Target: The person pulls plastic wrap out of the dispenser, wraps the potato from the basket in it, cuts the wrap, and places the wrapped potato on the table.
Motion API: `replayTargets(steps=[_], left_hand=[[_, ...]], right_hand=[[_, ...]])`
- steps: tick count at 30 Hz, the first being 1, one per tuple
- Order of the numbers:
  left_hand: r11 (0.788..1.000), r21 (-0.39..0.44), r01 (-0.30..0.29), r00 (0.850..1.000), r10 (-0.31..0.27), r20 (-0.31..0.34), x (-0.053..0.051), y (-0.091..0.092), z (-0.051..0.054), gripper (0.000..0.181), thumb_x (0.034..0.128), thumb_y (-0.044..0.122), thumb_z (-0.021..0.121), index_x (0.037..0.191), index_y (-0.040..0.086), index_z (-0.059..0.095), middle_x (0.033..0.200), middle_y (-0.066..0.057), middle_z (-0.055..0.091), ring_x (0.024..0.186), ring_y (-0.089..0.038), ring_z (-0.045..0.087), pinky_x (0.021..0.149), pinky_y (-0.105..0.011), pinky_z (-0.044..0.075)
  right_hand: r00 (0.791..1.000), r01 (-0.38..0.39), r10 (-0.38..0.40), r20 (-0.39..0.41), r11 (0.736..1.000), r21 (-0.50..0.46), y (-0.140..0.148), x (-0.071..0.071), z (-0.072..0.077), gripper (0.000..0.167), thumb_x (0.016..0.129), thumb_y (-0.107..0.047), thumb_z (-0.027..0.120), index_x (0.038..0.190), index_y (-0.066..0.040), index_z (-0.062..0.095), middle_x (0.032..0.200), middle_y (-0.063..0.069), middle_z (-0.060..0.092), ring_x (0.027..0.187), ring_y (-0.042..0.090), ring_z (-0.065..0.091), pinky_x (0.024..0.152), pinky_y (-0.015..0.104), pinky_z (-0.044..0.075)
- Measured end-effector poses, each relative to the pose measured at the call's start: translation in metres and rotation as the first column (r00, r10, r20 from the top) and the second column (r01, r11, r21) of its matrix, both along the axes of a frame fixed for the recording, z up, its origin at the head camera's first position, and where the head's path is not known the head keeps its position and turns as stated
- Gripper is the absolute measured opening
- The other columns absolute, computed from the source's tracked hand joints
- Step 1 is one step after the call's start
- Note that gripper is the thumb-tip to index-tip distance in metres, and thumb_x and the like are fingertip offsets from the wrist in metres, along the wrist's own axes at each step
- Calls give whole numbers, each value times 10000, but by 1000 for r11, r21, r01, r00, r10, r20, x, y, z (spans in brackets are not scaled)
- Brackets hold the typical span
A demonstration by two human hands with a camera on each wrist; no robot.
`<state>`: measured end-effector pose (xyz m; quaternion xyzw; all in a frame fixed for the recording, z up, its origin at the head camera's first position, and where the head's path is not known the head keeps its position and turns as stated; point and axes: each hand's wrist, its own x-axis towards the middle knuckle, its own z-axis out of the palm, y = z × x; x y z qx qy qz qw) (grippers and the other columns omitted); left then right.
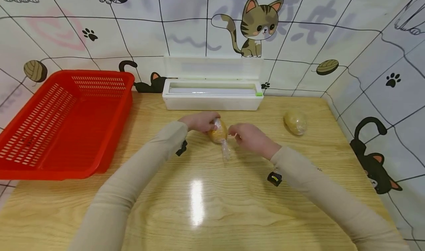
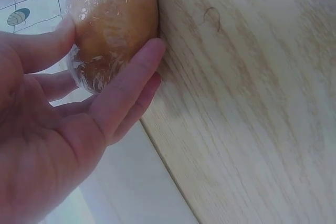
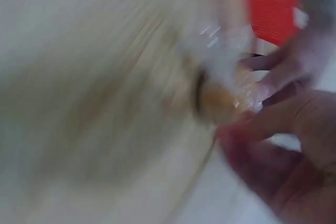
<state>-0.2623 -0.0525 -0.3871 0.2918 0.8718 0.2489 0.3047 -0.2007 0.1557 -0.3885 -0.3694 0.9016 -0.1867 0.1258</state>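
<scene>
A round yellow-orange item wrapped in clear plastic film (image 1: 217,133), seemingly a fruit, rests on the wooden table in front of a white box. My left hand (image 1: 201,121) holds it from the left, the thumb on one side and fingers on the other in the left wrist view. From it a twisted tail of film (image 1: 225,150) points toward me. On its right side is my right hand (image 1: 250,138), fingers bent, thumb and fingertip close together at the wrapped item. Blur in the right wrist view hides whether they pinch the film.
Behind the hands stands an open long white box (image 1: 214,102) with its lid raised. A second film-wrapped yellow item (image 1: 295,121) lies to the right. At the left is a red plastic basket (image 1: 96,162). Cat-patterned sheeting (image 1: 186,37) surrounds the table's back and right side.
</scene>
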Motion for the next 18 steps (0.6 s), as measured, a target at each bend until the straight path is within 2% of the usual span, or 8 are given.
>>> replayTargets(steps=[1,2,4,6,9,12,16,18], left_hand=[[1000,-4,2,1000,-2,0,0,-1,0,508,1010,114,500,1455,-45,312,1303,-209,498,1065,-245,533,829,-301,490],[1000,-1,-3,1000,3,14,0,-1,0,508,1013,112,492,1459,-42,303,1310,-209,490,1060,-246,536,815,-302,500],[1000,2,-11,999,11,38,0,-1,0,506,1016,108,479,1465,-36,295,1322,-212,479,1049,-247,543,788,-302,515],[1000,6,-25,998,25,61,0,-1,1,507,1018,110,475,1470,-24,291,1348,-211,458,1058,-241,536,774,-295,523],[999,15,-43,995,41,88,0,0,0,508,1016,108,478,1473,-13,293,1362,-210,446,1075,-247,529,766,-286,527],[999,26,-46,995,44,92,0,0,0,501,1016,102,474,1472,-12,298,1370,-207,441,1091,-252,522,767,-279,526],[998,29,-46,996,44,72,-1,0,-2,493,1018,106,468,1469,-13,305,1386,-198,434,1099,-247,515,777,-279,521],[998,29,-52,996,50,68,-1,-2,-3,493,1019,114,469,1468,-10,309,1396,-191,430,1107,-243,512,781,-280,520]], right_hand=[[970,-95,114,-215,991,98,-1,0,1,269,849,85,614,1073,-59,650,993,59,644,787,175,582,624,291,496],[900,-173,233,-369,966,190,-2,0,2,275,846,82,636,1067,-83,630,1023,49,616,818,185,566,630,284,486],[716,-277,448,-535,886,372,-4,-2,0,308,853,20,688,1091,-152,596,1069,22,567,868,184,531,638,271,458],[554,-329,590,-588,803,497,-4,-6,-4,310,852,-58,717,1100,-189,586,1104,-10,555,960,172,508,702,272,438],[436,-362,680,-590,732,576,-3,-10,-12,322,838,-121,738,1114,-196,591,1127,-24,559,1015,152,513,747,268,444],[446,-391,653,-612,757,523,-2,-14,-19,304,816,-92,753,1078,-149,609,1090,5,594,987,152,566,781,260,487],[584,-415,496,-643,863,289,-2,-18,-29,288,786,1,761,1027,-81,626,991,56,654,852,175,648,723,270,534],[693,-396,395,-603,908,139,-1,-18,-34,256,795,15,751,999,-65,619,945,58,659,763,175,652,668,264,537]])
